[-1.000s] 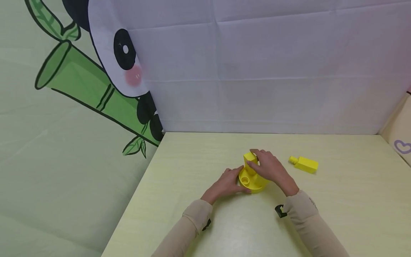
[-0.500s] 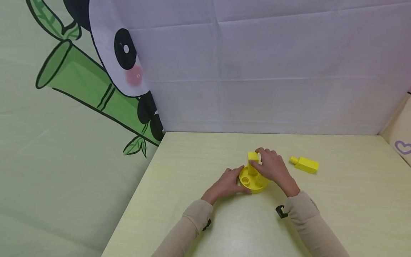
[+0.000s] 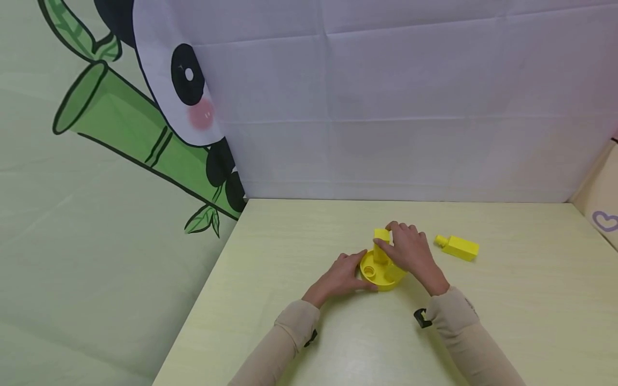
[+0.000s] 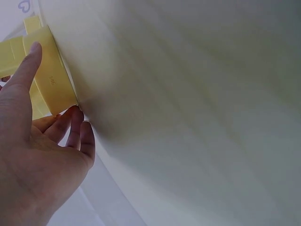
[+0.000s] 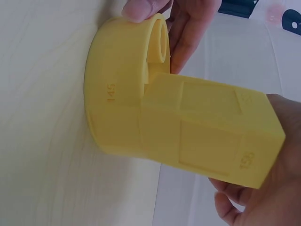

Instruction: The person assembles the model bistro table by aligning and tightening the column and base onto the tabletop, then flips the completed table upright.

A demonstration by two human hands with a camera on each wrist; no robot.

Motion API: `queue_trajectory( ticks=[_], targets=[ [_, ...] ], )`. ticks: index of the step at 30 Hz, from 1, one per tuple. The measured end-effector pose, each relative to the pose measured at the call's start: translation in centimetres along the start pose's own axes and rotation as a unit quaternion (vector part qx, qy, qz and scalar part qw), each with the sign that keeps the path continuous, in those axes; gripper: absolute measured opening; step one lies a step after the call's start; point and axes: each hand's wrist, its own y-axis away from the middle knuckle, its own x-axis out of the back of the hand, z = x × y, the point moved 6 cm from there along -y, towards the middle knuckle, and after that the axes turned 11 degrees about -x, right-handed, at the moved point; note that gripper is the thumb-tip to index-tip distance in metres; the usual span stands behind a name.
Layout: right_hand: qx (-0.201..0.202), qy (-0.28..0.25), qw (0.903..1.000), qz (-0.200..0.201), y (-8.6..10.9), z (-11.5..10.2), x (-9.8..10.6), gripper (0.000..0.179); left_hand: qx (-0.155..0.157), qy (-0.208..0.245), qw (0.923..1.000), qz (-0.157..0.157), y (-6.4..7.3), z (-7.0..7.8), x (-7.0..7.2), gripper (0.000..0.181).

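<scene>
A yellow round base [image 3: 381, 286] with raised sockets sits on the table. My left hand [image 3: 340, 276] holds its side between thumb and fingers; in the left wrist view the thumb lies along its wall. With thumb and fingers my right hand [image 3: 410, 252] grips a yellow block [image 3: 381, 246] standing upright over the far side of the base. A second yellow block [image 5: 211, 127], marked with raised digits, stands in the base nearer the right wrist, partly hidden under the right hand in the head view. One socket [image 3: 369, 272] on the left shows an open hole.
To the right, a loose yellow block [image 3: 460, 247] with a round peg end lies on its side on the pale table [image 3: 507, 305]. A white cloth backdrop [image 3: 410, 118] rises along the table's back edge, and a printed green cloth [image 3: 96, 241] hangs at the left.
The block in my right hand has shifted slightly right and turned straighter over the base, mostly in the first half second. My left hand and the base have hardly moved.
</scene>
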Motion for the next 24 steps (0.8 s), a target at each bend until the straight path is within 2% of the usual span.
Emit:
queue_trajectory(
  ticks=[13, 24],
  targets=[
    [-0.011, 0.009, 0.9992, 0.036, 0.29, -0.49, 0.31, 0.05, -0.006, 0.009, 0.9999, 0.008, -0.12, 0.17, 0.03, 0.09],
    [-0.013, 0.001, 0.9997, 0.02, 0.45, 0.16, 0.37, 0.055, -0.001, -0.004, 1.0, 0.005, -0.12, 0.09, 0.08, 0.093]
  ],
)
